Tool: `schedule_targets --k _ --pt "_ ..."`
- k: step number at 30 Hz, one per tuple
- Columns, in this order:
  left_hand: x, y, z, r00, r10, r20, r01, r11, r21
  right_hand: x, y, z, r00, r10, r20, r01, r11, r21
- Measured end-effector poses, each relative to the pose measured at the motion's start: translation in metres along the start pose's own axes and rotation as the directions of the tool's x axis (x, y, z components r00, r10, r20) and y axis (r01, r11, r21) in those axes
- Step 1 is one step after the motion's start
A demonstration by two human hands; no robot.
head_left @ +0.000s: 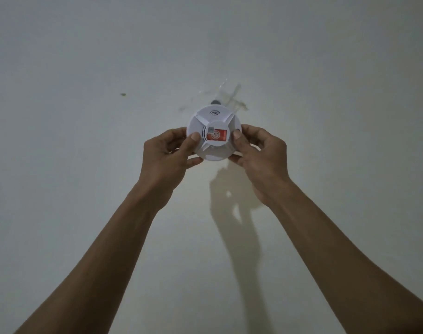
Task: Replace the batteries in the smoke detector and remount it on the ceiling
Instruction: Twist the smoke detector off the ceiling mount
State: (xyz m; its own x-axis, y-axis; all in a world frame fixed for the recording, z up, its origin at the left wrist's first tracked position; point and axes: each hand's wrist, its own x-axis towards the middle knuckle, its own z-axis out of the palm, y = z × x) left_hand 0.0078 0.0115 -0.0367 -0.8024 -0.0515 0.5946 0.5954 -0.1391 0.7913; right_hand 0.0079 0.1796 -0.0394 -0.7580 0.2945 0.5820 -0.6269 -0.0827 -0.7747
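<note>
Small dark speck (123, 94) at left on pale plaster. Smudged grey marks and clear tape remnants (226, 95) near centre. A long dark shadow (241, 227) runs down the lower middle.

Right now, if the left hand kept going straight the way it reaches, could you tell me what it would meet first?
The left hand already grips the smoke detector; pushed onward, the detector would probably meet the ceiling near the scuffed marks. Depth is unclear.
</note>
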Motion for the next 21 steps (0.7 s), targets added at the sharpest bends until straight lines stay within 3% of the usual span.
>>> schedule_targets --k 9,15,21 --pt "-0.092 -0.08 -0.029 0.983 -0.18 -0.033 0.179 0.983 -0.044 -0.094 0.078 -0.035 0.962 0.25 0.11 -0.261 0.96 0.105" --pt "-0.169 -0.143 -0.047 0.968 -0.242 -0.072 0.237 0.969 -0.071 -0.161 0.149 -0.06 0.891 0.405 0.206 -0.439 0.884 0.159" --pt "-0.242 -0.208 -0.065 0.963 -0.255 -0.09 0.248 0.965 -0.084 -0.236 0.217 -0.087 0.819 0.47 0.33 -0.548 0.81 0.207"
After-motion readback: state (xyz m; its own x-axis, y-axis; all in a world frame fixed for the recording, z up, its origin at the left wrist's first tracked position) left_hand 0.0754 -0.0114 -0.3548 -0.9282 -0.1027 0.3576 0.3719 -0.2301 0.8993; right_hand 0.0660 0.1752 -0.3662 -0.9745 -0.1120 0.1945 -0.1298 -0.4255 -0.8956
